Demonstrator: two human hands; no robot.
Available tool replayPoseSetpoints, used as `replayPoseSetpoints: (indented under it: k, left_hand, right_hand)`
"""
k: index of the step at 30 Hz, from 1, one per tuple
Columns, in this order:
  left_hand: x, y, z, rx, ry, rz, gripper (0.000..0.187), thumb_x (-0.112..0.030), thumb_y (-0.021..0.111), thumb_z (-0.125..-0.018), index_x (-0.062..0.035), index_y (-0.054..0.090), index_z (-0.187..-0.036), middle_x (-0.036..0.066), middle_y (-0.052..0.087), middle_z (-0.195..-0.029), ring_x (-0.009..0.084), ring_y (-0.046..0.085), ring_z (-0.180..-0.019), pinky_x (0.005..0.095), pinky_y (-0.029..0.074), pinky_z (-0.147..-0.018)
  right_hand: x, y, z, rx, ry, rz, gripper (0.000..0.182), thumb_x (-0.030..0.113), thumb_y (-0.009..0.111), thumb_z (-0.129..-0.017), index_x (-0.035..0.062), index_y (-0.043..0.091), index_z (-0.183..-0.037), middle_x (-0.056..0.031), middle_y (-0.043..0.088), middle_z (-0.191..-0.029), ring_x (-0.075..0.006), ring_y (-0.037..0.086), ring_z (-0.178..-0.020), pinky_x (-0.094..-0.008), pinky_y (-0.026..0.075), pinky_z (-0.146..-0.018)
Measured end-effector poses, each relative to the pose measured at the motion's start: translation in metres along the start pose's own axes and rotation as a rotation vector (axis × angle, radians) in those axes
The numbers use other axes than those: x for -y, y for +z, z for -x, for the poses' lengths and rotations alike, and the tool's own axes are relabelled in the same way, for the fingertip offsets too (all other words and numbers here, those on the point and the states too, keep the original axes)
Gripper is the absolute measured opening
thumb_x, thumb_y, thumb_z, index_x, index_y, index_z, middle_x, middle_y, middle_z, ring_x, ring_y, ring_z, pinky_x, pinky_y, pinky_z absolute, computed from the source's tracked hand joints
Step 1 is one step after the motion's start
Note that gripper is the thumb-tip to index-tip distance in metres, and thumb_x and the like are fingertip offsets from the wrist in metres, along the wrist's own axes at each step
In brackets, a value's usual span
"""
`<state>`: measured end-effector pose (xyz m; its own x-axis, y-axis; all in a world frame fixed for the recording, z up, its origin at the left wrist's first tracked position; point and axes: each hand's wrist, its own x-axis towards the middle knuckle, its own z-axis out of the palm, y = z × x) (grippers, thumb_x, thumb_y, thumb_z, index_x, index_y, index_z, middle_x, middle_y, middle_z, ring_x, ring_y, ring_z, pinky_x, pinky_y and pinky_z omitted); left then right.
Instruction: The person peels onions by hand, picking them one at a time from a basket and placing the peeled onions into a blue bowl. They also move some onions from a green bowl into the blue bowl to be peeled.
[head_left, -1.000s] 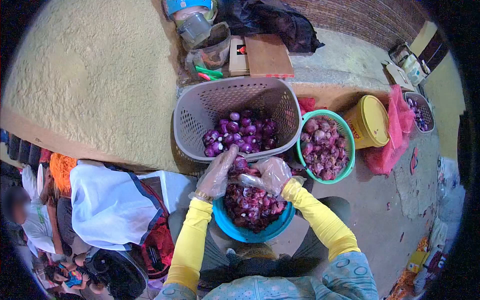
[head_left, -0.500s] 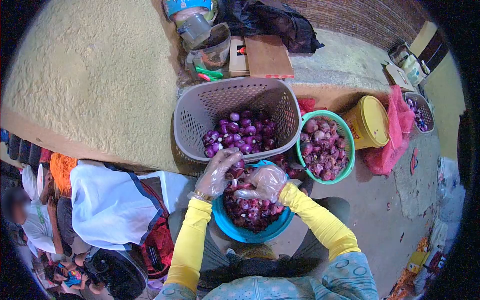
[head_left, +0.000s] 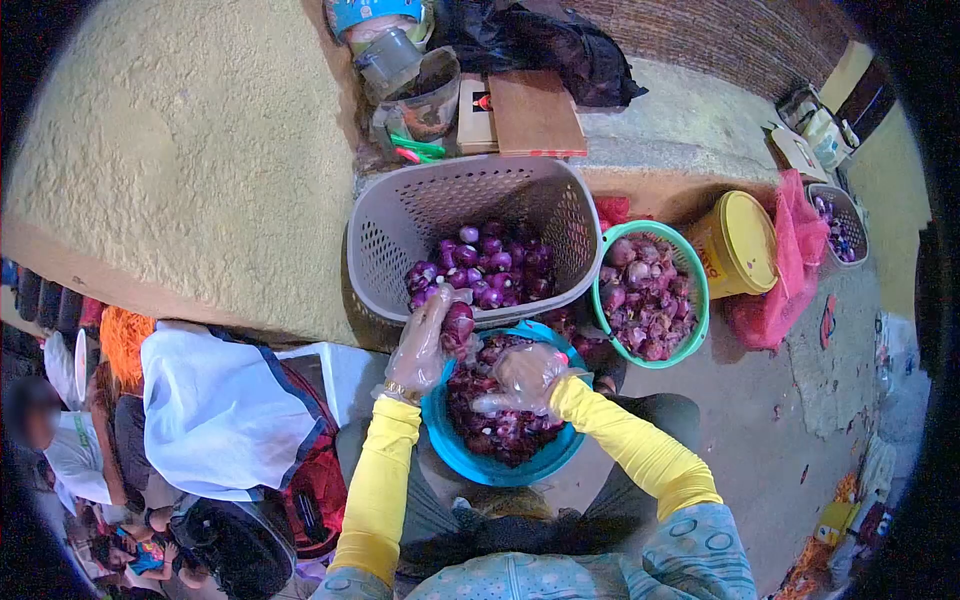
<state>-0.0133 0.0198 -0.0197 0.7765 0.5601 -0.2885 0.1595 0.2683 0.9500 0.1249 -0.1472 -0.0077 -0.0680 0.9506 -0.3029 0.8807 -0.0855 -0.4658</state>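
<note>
- Head view: left hand (head_left: 422, 345), clear plastic glove, grip closed around a red onion (head_left: 458, 330), just off the near rim of the grey perforated basket (head_left: 400, 205).
- Right hand (head_left: 530, 377), also gloved, over the blue basin (head_left: 452, 455); fingers partly curled, one stretched leftward; can't tell if that grip holds anything.
- Blue basin between the wearer's knees, loaded with dark red onion skins (head_left: 505, 430).
- Grey basket beyond it: peeled red onions (head_left: 490, 265) heaped toward the near side.
- Mint-green basket (head_left: 690, 345) right of both, full of unpeeled onions (head_left: 645, 295).
- Yellow lidded bucket (head_left: 750, 240) next to it, tilted; pink mesh sack (head_left: 795, 255) beside the bucket; smaller grey basket with more purple onions (head_left: 835, 225) farther right.
- Yellow sleeves (head_left: 375, 480) on both forearms, gold band (head_left: 402, 392) at left wrist.
- Above grey basket: brown board (head_left: 538, 112), clear tub (head_left: 432, 100), black plastic bag (head_left: 560, 50).
- Left: white cloth (head_left: 220, 410); another person (head_left: 80, 455) seated past it.
</note>
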Motion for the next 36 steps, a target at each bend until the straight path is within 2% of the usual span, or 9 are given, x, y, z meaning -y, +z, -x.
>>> replayPoseSetpoints:
  k: [5,7,14,17,23,26,29,31,36]
  left_hand:
    - [-0.007,0.010,0.002,0.024,-0.241,0.354,0.047,-0.032,0.050,-0.109,-0.0020,0.051,-0.145,0.014,0.061,-0.125,0.0205,0.060,-0.110,0.0343,0.047,-0.103]
    - [0.018,0.008,-0.008,-0.037,0.068,0.100,0.041,-0.043,0.053,-0.107,-0.0076,0.062,-0.126,0.002,0.062,-0.098,0.0132,0.060,-0.075,0.0325,0.055,-0.068]
    - [0.035,0.007,-0.014,-0.033,0.104,0.101,0.044,-0.043,0.054,-0.106,-0.0067,0.061,-0.129,0.003,0.061,-0.096,0.0157,0.061,-0.072,0.0340,0.055,-0.066]
    - [-0.008,0.022,0.003,0.016,-0.115,0.336,0.044,-0.043,0.055,-0.106,-0.0064,0.060,-0.129,0.003,0.060,-0.094,0.0176,0.061,-0.074,0.0349,0.055,-0.066]
    - [0.015,0.011,-0.005,0.039,-0.129,0.319,0.043,-0.041,0.055,-0.106,-0.0049,0.060,-0.129,0.004,0.061,-0.093,0.0193,0.063,-0.080,0.0378,0.058,-0.076]
    - [0.040,0.002,-0.012,-0.028,-0.017,0.195,0.043,-0.040,0.056,-0.106,-0.0048,0.060,-0.130,0.005,0.066,-0.100,0.0195,0.066,-0.088,0.0367,0.059,-0.083]
    - [0.050,-0.013,-0.012,0.151,-0.027,0.139,0.045,-0.024,0.062,-0.102,-0.0049,0.053,-0.142,0.012,0.066,-0.125,0.0279,0.066,-0.110,0.0405,0.055,-0.098]
    - [0.036,-0.014,0.001,0.185,0.771,-0.969,0.066,-0.009,0.065,-0.092,-0.0056,0.042,-0.153,0.019,0.054,-0.146,0.0362,0.055,-0.131,0.0437,0.044,-0.113]
    - [0.030,-0.015,0.001,0.270,0.796,-0.935,0.080,0.007,0.055,-0.080,-0.0060,0.036,-0.157,0.021,0.050,-0.151,0.0403,0.050,-0.136,0.0467,0.038,-0.118]
  right_hand:
    - [-0.005,0.022,-0.009,0.051,0.131,0.057,0.082,0.075,0.044,-0.094,0.0009,0.074,-0.076,-0.0232,0.069,-0.076,-0.0402,0.070,-0.073,-0.0526,0.055,-0.074]
    - [-0.007,0.023,-0.008,0.026,0.112,0.038,0.081,0.073,0.044,-0.095,0.0011,0.074,-0.075,-0.0231,0.070,-0.076,-0.0395,0.070,-0.073,-0.0525,0.055,-0.072]
    - [-0.004,0.004,-0.006,0.048,0.079,0.091,0.078,0.076,0.055,-0.087,0.0010,0.073,-0.072,-0.0216,0.070,-0.076,-0.0365,0.071,-0.072,-0.0500,0.055,-0.069]
    - [-0.007,0.004,-0.005,0.067,0.080,0.074,0.078,0.079,0.063,-0.078,0.0014,0.073,-0.072,-0.0201,0.071,-0.076,-0.0363,0.071,-0.072,-0.0490,0.055,-0.069]
    - [-0.012,-0.018,0.006,-0.183,-0.151,-0.020,0.069,0.078,0.069,-0.075,0.0096,0.078,-0.078,-0.0194,0.071,-0.075,-0.0353,0.072,-0.071,-0.0468,0.056,-0.070]
    - [-0.009,-0.039,0.011,-0.149,0.009,-0.133,0.066,0.077,0.071,-0.074,0.0118,0.078,-0.084,-0.0187,0.072,-0.078,-0.0354,0.071,-0.072,-0.0460,0.056,-0.071]
    - [-0.013,-0.046,0.011,-0.340,0.056,-0.128,0.067,0.075,0.072,-0.074,0.0104,0.078,-0.092,-0.0178,0.072,-0.079,-0.0365,0.071,-0.075,-0.0459,0.056,-0.072]
    - [-0.016,-0.040,0.010,-0.452,0.038,-0.178,0.067,0.073,0.073,-0.075,0.0104,0.078,-0.097,-0.0171,0.072,-0.078,-0.0379,0.071,-0.076,-0.0467,0.056,-0.072]
    - [-0.013,-0.038,0.010,-0.505,0.085,-0.215,0.065,0.071,0.075,-0.075,0.0092,0.077,-0.093,-0.0181,0.072,-0.081,-0.0388,0.070,-0.076,-0.0470,0.055,-0.072]
